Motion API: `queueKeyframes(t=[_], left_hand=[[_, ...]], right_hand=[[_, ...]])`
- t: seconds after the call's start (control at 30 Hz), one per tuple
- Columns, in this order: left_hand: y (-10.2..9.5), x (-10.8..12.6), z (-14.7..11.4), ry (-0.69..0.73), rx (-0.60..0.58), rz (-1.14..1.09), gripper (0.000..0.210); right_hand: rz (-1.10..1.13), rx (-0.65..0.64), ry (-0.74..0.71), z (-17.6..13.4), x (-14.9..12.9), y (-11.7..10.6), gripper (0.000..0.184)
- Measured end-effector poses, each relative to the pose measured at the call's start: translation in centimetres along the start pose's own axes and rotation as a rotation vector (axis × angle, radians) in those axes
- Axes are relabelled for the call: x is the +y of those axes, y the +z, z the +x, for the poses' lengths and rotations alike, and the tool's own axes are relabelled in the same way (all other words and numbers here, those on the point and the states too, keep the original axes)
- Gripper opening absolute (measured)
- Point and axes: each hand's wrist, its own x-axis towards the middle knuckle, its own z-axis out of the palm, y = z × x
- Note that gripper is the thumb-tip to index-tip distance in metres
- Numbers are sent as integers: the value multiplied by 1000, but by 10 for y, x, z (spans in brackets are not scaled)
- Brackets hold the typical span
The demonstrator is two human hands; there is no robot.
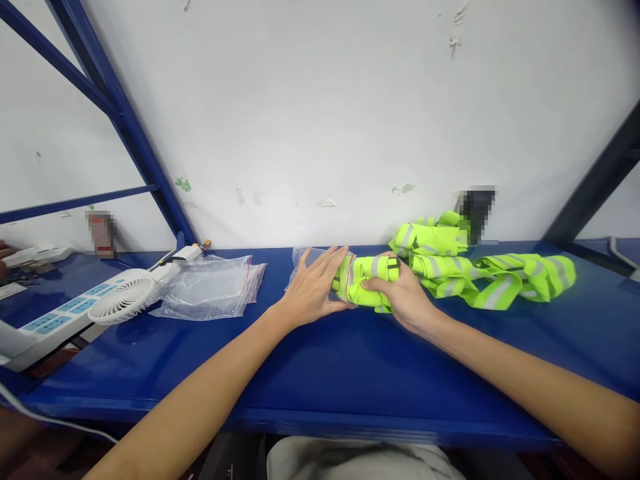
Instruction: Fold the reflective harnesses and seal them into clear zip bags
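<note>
In the middle of the head view, a rolled neon-yellow reflective vest (373,277) with silver stripes sits partly inside a clear zip bag (306,257). My right hand (407,297) grips the roll from the right, thumb pressed on its front. Around the bag's mouth, where a red line shows, my left hand (317,283) is wrapped, thumb below and fingers over the top. The bag's far end pokes out to the left behind those fingers. Just right of my right hand lie more neon-yellow reflective vests (500,277), some rolled and some loose.
Flat clear zip bags (210,287) are stacked on the blue table (320,373) to the left. Beside them are a white handheld fan (125,300) and a white power strip (65,313). A blurred dark object (477,210) leans against the wall behind the vests. Blue metal posts (120,113) flank the table.
</note>
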Motion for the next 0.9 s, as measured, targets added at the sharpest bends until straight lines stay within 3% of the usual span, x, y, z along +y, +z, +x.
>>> queueKeyframes(t=[0.17, 0.43, 0.57, 0.9], left_hand=[[5, 4, 5, -5, 51, -11, 97], [19, 12, 6, 48, 52, 69, 95], [18, 14, 6, 76, 43, 127, 92], [16, 33, 9, 106, 140, 214, 76]], right_hand=[[-18, 13, -23, 3, 4, -2, 40], [41, 77, 69, -1, -5, 3, 40], [74, 42, 139, -3, -12, 7, 36], [94, 17, 73, -4, -6, 8, 27]])
